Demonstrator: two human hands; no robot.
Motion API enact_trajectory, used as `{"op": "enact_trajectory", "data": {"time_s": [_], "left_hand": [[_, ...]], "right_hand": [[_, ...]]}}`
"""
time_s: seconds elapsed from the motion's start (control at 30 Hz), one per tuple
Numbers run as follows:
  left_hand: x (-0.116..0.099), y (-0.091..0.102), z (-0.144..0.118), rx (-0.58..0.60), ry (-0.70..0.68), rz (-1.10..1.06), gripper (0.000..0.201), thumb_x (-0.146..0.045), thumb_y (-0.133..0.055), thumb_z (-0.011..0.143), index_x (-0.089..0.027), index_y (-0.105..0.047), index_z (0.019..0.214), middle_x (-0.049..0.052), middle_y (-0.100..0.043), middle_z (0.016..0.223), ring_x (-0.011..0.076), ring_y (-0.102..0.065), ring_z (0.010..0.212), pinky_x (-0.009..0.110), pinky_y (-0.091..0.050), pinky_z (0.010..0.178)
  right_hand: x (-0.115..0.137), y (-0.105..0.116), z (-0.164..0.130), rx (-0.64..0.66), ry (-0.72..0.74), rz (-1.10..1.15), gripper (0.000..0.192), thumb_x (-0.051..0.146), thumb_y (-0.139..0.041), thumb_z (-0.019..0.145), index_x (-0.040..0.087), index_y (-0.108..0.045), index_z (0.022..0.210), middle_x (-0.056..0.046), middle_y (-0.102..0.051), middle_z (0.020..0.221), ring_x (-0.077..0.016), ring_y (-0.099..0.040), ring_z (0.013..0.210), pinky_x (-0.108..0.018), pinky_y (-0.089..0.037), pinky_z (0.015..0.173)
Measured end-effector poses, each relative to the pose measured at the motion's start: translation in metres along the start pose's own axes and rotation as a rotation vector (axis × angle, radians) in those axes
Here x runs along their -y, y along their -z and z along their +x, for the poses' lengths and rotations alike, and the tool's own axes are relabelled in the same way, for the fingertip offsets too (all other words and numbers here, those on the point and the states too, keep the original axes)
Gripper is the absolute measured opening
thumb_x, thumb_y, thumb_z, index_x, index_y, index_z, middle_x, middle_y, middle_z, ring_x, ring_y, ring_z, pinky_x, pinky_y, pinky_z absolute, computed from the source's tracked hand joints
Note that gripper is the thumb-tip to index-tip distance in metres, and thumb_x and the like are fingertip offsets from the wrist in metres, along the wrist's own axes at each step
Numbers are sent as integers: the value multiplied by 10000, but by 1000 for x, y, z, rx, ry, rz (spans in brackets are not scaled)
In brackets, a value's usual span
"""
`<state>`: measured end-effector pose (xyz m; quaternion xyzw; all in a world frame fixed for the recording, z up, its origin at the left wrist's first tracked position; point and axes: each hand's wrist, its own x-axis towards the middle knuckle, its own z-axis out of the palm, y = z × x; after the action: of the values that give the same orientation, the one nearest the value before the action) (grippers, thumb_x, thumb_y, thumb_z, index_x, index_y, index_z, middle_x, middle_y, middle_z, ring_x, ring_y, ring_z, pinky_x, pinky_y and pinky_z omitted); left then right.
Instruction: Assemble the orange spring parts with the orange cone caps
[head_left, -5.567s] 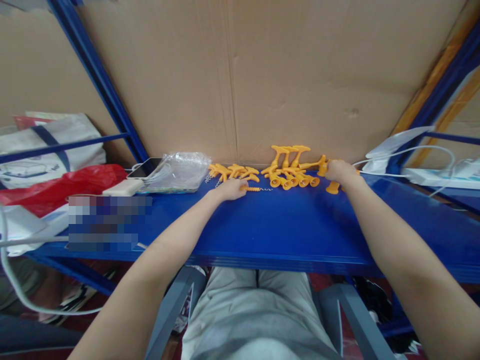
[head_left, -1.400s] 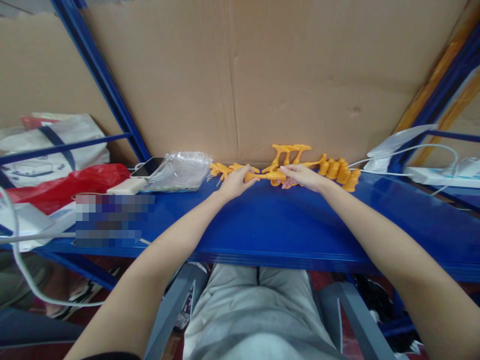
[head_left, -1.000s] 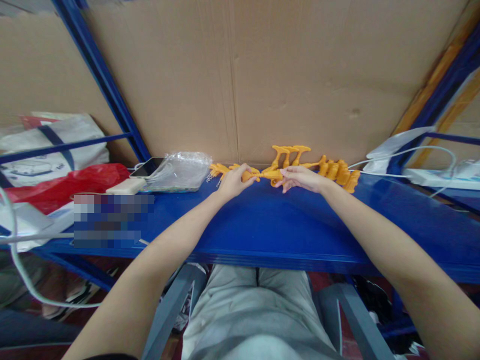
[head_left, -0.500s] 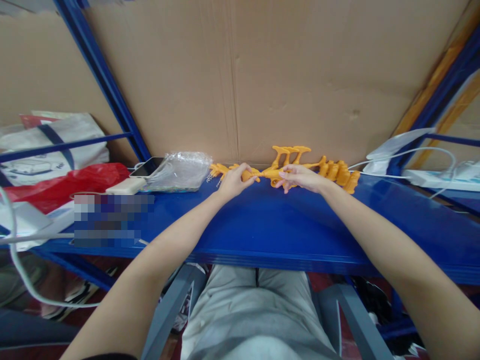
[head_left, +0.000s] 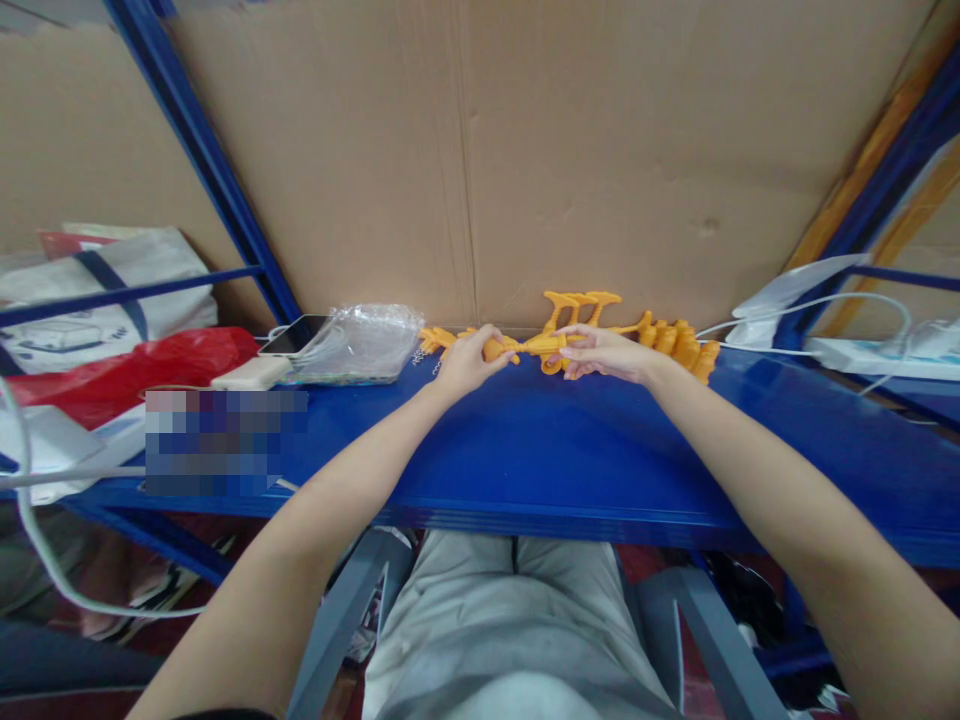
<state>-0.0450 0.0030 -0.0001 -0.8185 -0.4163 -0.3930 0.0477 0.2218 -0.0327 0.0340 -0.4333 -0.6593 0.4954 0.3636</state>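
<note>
My left hand (head_left: 466, 358) and my right hand (head_left: 604, 352) meet at the back of a blue shelf (head_left: 540, 450). Between them they grip one orange plastic piece (head_left: 534, 345), the left on its ridged end, the right on its flared end. More orange pieces lie behind: a flat group (head_left: 442, 340) at my left hand, several upright ones (head_left: 581, 303) against the cardboard, and a row (head_left: 679, 343) to the right of my right hand.
A clear plastic bag (head_left: 358, 342), a phone (head_left: 292, 335) and a white power bank (head_left: 251, 373) lie at the left. A red bag (head_left: 112, 370) sits further left. White cables and a power strip (head_left: 870, 352) lie at the right. A cardboard wall (head_left: 525, 150) backs the shelf.
Earlier my hands were apart, the left on a ridged orange piece, the right at the row on the right. They came together on one piece, which has since lifted slightly.
</note>
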Motion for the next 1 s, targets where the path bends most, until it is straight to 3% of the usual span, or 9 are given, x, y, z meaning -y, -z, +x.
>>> {"op": "enact_trajectory", "data": {"time_s": [0.13, 0.23, 0.33, 0.47, 0.53, 0.67, 0.8, 0.9, 1.0], "left_hand": [[1, -1, -2, -9, -18, -5, 200, -354, -726, 889, -228, -609, 990, 25, -767, 966, 212, -717, 887, 293, -514, 779], [1, -1, -3, -2, -38, -13, 205, -348, -734, 887, -229, -605, 993, 26, -773, 1004, 209, -719, 921, 288, -516, 801], [0, -1, -2, -3, -33, -13, 199, -345, -732, 888, -233, -604, 991, 19, -770, 993, 207, -720, 913, 288, -516, 801], [0, 1, -1, -17, -13, -5, 195, -349, -727, 890, -229, -605, 984, 15, -763, 945, 202, -715, 866, 279, -503, 762], [0, 1, -1, -18, -7, 0, 199, -349, -729, 888, -226, -606, 984, 20, -762, 946, 204, -713, 857, 279, -497, 753], [-1, 3, -2, -1, -22, 0, 208, -355, -730, 886, -228, -607, 996, 25, -766, 973, 211, -714, 877, 285, -500, 766], [-2, 4, -2, -4, -45, -15, 205, -353, -720, 894, -224, -609, 1008, 32, -763, 1008, 213, -713, 919, 293, -511, 807], [-1, 2, -1, -19, -32, -13, 211, -359, -721, 891, -218, -613, 1003, 31, -757, 970, 208, -709, 875, 292, -510, 787], [2, -1, 0, -39, -30, -14, 219, -369, -731, 875, -219, -621, 992, 24, -753, 928, 207, -704, 839, 286, -503, 752]], "right_hand": [[-5, -5, 4, -28, 1, 23, 301, 457, -755, 923, 182, -633, 918, -74, -788, 802, -118, -670, 555, -233, -571, 579], [-10, -10, 10, -40, -40, -17, 507, 659, -570, 974, 191, -602, 781, -104, -749, 679, -136, -620, 463, -252, -531, 485], [-10, -10, 11, -65, -74, -79, 596, 741, -461, 974, 194, -608, 788, -104, -738, 658, -140, -595, 418, -252, -467, 408], [-6, -3, 6, -22, -27, -128, 447, 578, -743, 894, 187, -653, 1091, -97, -803, 936, -147, -696, 575, -243, -532, 503], [-4, -1, 3, -41, 41, -124, 476, 442, -857, 823, 200, -631, 1166, -81, -805, 1002, -137, -710, 633, -241, -563, 568], [-3, -9, 2, -91, 64, -86, 336, 491, -779, 890, 182, -650, 912, -67, -780, 779, -126, -670, 562, -240, -564, 569], [-2, -19, 5, -142, -17, -96, 601, 729, -536, 956, 195, -582, 683, -65, -662, 536, -120, -585, 423, -224, -467, 419], [-1, -17, 6, -132, -31, -122, 580, 729, -551, 949, 180, -634, 779, -68, -700, 593, -111, -591, 420, -208, -412, 372], [-1, -10, 5, -101, 28, -108, 379, 511, -794, 872, 197, -673, 1046, -43, -790, 821, -112, -671, 534, -198, -487, 456]]}}
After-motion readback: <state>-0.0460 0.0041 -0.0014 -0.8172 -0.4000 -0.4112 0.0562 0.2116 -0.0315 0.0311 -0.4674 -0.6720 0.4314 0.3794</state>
